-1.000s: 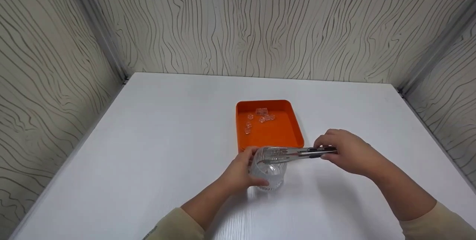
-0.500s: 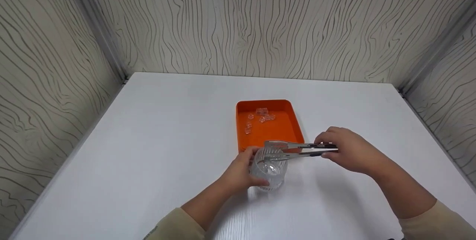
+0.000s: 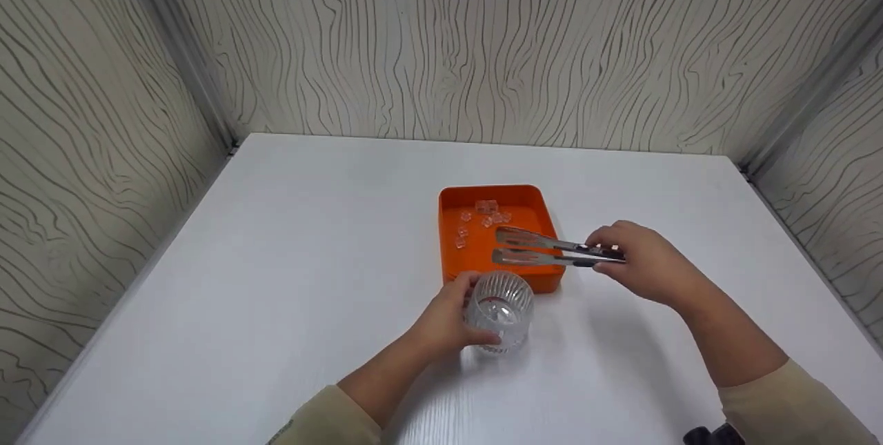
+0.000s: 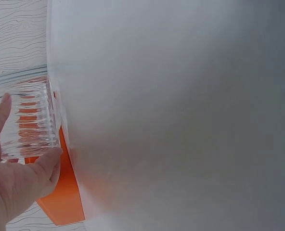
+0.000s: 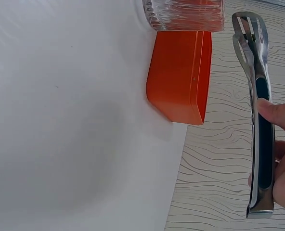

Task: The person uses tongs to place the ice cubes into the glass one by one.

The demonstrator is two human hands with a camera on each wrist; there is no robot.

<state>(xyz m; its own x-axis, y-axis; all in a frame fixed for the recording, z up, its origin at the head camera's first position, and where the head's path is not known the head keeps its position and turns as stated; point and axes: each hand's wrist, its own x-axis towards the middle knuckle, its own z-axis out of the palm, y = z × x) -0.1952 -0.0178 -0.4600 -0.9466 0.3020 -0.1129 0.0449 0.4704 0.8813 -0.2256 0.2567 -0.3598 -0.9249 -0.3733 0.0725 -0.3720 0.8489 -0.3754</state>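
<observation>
A ribbed clear glass point(image 3: 502, 314) stands on the white table, and my left hand point(image 3: 441, 321) grips its left side, thumb in front. In the left wrist view the fingers of the left hand point(image 4: 22, 168) lie round the glass point(image 4: 32, 120). My right hand point(image 3: 641, 262) holds metal tongs point(image 3: 572, 254) by their dark grips; the tongs' ends are parted above the orange tray point(image 3: 497, 252), with nothing visible between them. Several small clear cubes point(image 3: 487, 207) lie in the tray's back and left part. The right wrist view shows the tongs point(image 5: 262, 120) in the right hand point(image 5: 284, 144).
The orange tray stands right behind the glass on the white table point(image 3: 310, 238). Patterned panels point(image 3: 441, 45) rise behind the table and at both sides. A dark object point(image 3: 714, 435) shows at the bottom edge, by the right sleeve.
The tongs have moved up and away from the glass to above the tray, and their ends have spread apart. My left hand and the glass have stayed in place.
</observation>
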